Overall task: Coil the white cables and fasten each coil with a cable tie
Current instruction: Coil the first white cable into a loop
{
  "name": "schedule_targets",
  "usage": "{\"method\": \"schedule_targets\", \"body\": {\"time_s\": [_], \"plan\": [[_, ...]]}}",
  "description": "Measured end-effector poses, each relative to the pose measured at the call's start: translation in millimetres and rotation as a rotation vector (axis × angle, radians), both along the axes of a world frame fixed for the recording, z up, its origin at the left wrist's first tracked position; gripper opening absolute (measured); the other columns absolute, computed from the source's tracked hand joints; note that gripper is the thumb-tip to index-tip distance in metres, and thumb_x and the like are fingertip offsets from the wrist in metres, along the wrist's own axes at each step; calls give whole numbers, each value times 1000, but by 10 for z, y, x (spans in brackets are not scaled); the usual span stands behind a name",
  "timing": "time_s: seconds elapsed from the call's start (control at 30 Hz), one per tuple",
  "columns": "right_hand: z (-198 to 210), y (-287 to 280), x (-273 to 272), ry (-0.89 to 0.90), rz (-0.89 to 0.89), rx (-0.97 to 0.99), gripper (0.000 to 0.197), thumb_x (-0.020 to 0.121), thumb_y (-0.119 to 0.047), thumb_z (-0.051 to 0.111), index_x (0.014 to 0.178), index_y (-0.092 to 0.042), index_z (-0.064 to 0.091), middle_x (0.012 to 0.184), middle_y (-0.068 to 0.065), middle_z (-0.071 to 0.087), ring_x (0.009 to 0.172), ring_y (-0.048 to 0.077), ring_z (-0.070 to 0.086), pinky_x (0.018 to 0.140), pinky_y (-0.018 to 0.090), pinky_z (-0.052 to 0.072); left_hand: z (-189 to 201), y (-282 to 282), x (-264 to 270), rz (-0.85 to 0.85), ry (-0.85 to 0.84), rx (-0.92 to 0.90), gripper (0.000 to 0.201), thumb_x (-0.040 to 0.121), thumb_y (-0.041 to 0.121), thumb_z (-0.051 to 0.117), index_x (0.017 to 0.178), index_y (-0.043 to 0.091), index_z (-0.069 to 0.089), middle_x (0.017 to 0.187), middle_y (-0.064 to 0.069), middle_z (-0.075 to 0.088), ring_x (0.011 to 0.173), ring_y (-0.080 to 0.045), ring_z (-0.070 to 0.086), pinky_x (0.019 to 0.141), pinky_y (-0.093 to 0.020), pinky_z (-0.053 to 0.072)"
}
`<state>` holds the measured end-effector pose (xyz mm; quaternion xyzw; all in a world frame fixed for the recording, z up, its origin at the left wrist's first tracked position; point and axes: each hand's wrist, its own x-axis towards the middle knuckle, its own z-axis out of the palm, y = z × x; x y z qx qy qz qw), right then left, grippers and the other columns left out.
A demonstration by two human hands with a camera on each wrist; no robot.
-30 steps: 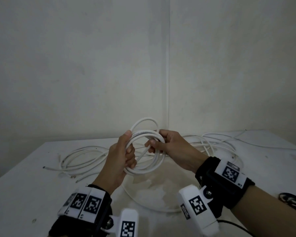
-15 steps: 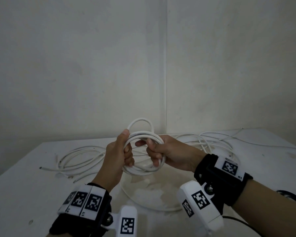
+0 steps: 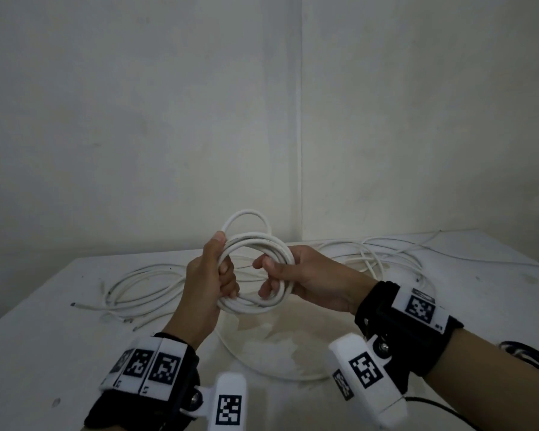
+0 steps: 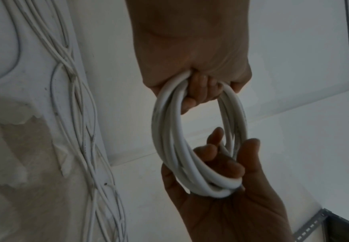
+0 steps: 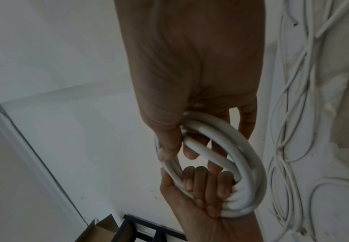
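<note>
Coil (image 3: 255, 275) held upright between both hands above desk (image 3: 44, 321): left hand (image 3: 210, 281) grips left side, right hand (image 3: 305, 276) curls round right side; loose tail trails down to desk.

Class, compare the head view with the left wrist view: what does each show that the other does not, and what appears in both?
Head view only: both wrist bands with black-and-white markers, a loose loop sticking up above the coil, the room corner, and a second cable pile at the table's far right.

Left wrist view only: the curled fingers seen from the palm side, and a perforated metal bracket.

Both: the white coil, gripped by the left hand and right hand, plus loose cables on the table.
</note>
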<state>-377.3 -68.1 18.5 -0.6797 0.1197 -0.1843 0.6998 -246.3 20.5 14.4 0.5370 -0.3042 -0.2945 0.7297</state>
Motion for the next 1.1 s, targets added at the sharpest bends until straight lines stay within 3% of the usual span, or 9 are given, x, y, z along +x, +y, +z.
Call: {"method": "schedule_targets", "body": {"time_s": [0.13,0.23,0.4,0.57,0.7,0.77,0.87,1.03,1.1], "plan": [[-4,3,7,77,-84,-225,24,80,-4,67,99,-15,56,72,2,57,71,16,56,74,26,48,-16,-21,3,21,16,-7,50,93,38,44,51,14,30,35,4,26,31,-10,26,36,-17,29],[-46,13,22,184,-277,-515,29,76,-9,72,101,-12,56,80,3,53,75,18,52,71,34,48,-57,-27,-8,51,-9,-4,49,93,36,45,51,14,31,35,4,27,32,-10,26,37,-17,30],[-87,68,37,158,-523,-539,30,76,-12,71,96,-10,49,69,-3,54,47,13,57,50,25,51,-74,-61,-45,130,13,-30,46,93,31,47,53,14,33,34,7,30,29,-8,27,35,-14,29],[-141,100,119,88,-674,-670,37,76,-15,66,83,-25,31,75,3,55,59,21,53,55,33,45,-57,-61,-44,170,27,-56,46,94,31,47,53,15,32,35,8,29,29,-7,27,35,-15,29],[-184,120,141,44,-678,-823,24,79,-12,64,75,-22,43,73,5,54,62,22,50,59,29,40,-59,-43,-46,166,44,-79,46,94,31,46,53,16,31,37,7,26,31,-8,25,36,-15,29],[-165,141,141,37,-689,-881,9,80,-13,64,86,-15,57,78,5,59,65,21,53,65,30,43,-64,-38,-47,168,47,-86,45,94,32,46,54,16,30,38,7,25,32,-8,24,37,-17,29],[-126,161,162,80,-707,-979,20,82,-16,62,100,-8,64,91,11,66,79,27,61,74,31,44,-58,-40,-36,170,54,-103,45,94,33,45,55,17,30,39,7,24,33,-8,23,38,-18,27],[-44,140,126,191,-657,-947,15,78,-16,62,90,-7,60,83,8,63,73,21,54,61,26,34,-114,-57,-67,145,80,-79,45,93,34,46,55,17,30,38,7,25,32,-8,23,36,-16,29],[-57,131,105,212,-644,-901,10,77,-16,63,82,-8,58,75,8,62,69,23,57,58,28,40,-137,-55,-44,137,84,-72,45,93,33,46,55,16,30,38,7,25,32,-8,23,35,-16,29]]}}
